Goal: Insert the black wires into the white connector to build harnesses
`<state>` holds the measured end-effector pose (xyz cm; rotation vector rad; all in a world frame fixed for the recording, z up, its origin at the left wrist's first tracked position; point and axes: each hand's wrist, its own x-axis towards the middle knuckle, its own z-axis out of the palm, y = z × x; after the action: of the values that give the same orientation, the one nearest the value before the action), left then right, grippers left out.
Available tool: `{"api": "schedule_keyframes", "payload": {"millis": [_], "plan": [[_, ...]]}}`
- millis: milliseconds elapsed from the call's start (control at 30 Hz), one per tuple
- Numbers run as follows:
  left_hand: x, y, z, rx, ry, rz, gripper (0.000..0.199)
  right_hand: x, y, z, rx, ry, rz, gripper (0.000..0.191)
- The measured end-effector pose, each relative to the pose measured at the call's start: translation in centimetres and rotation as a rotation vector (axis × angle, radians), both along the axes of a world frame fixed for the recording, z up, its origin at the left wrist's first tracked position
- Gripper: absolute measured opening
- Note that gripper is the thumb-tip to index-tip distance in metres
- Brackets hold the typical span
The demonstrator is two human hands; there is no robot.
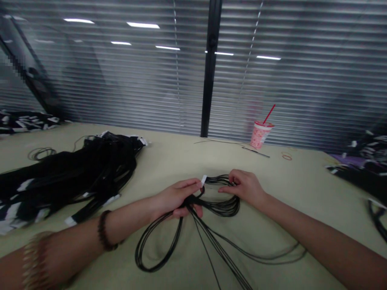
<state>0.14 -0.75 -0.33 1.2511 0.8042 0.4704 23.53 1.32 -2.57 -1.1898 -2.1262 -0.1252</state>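
A bundle of thin black cables (223,207) hangs in loops between my hands, just over the table. My left hand (183,197) is closed round the middle of the bundle, its thumb beside a small white tag (204,180). My right hand (243,186) grips the right end of the upper loop, fingers curled over the strands. One loop droops below my left wrist, and loose strands trail down toward the near edge of the view and to the right under my right forearm.
On the left of the pale table (169,157) lies a large heap of black cables with white ends (99,161). A pink cup with a red straw (260,133), a dark pen-like tool (255,152) and rubber bands (286,156) sit at the back right. More black bundles (363,169) lie far right.
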Motion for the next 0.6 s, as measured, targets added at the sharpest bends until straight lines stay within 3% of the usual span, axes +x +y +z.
{"api": "schedule_keyframes", "payload": {"millis": [100, 167, 233, 300, 400, 533, 600], "plan": [[-0.1, 0.1, 0.0, -0.048, -0.009, 0.051, 0.04, -0.7, -1.4, 0.9, 0.171, 0.127, 0.056, 0.031], [-0.1, 0.0, 0.0, -0.068, -0.012, 0.061, 0.041, -1.7, -3.0, 1.7, 0.245, 0.184, 0.138, 0.015], [0.0, 0.0, 0.1, -0.07, -0.019, 0.075, 0.04, -2.8, -4.6, 2.3, 0.167, 0.157, 0.243, 0.01], [0.0, -0.2, 0.1, -0.061, -0.03, 0.098, 0.039, -3.9, -5.8, 2.5, -0.024, 0.099, 0.301, 0.015], [0.1, -0.4, 0.2, -0.046, -0.033, 0.123, 0.038, -4.8, -6.8, 2.3, -0.22, 0.094, 0.278, 0.019], [0.2, -0.7, 0.4, -0.063, -0.065, 0.145, 0.036, -4.6, -7.0, 1.8, -0.166, 0.214, 0.184, 0.014], [0.2, -0.7, 0.5, -0.071, -0.087, 0.15, 0.035, -4.5, -7.2, 1.6, -0.179, 0.174, 0.208, 0.016]]}}
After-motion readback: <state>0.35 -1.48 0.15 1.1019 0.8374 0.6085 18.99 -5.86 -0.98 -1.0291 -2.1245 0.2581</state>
